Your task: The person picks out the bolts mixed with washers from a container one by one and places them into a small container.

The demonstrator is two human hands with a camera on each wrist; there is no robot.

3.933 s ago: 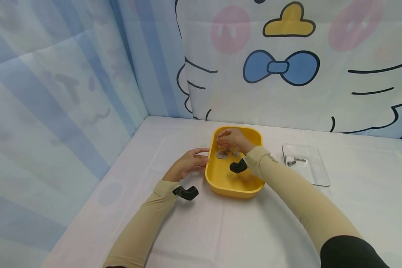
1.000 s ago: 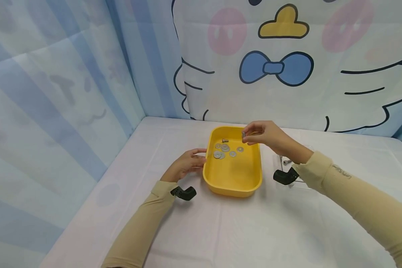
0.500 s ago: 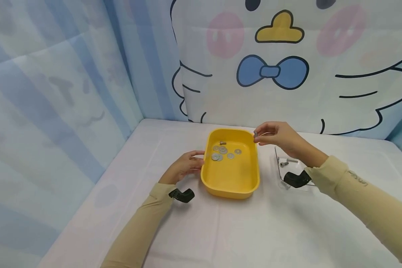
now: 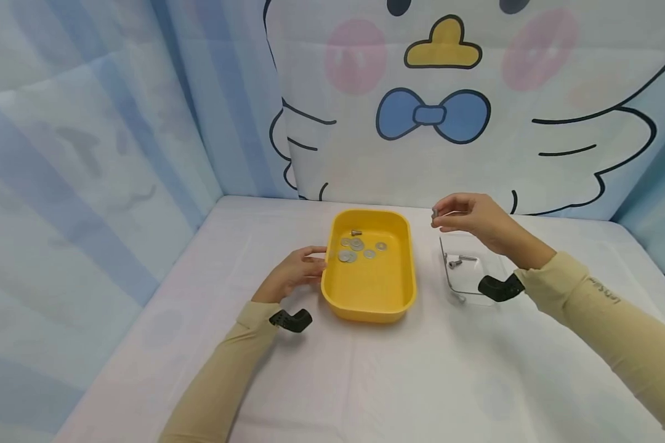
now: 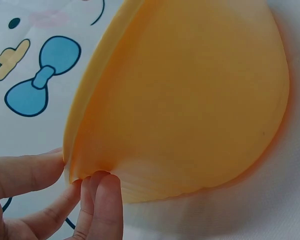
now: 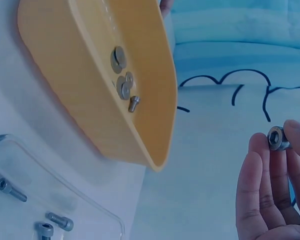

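My right hand is raised above the table, beyond the yellow tray's right side. Its thumb and fingers pinch a socket head screw, whose hex socket shows in the right wrist view; its shank is hidden there. My left hand touches the left wall of the yellow tray with its fingertips; in the left wrist view the fingers lie against the wall near the rim. Several flat washers lie in the tray's far half, with one small socket head screw beside them.
A clear shallow tray stands right of the yellow one, under my right forearm, holding several socket head screws. White cloth covers the table. Printed fabric hangs along its back, and striped fabric on the left.
From over the washers, my right hand has risen and moved right, out past the yellow tray, now with a socket head screw between its fingertips. My left hand stays at the tray's wall.
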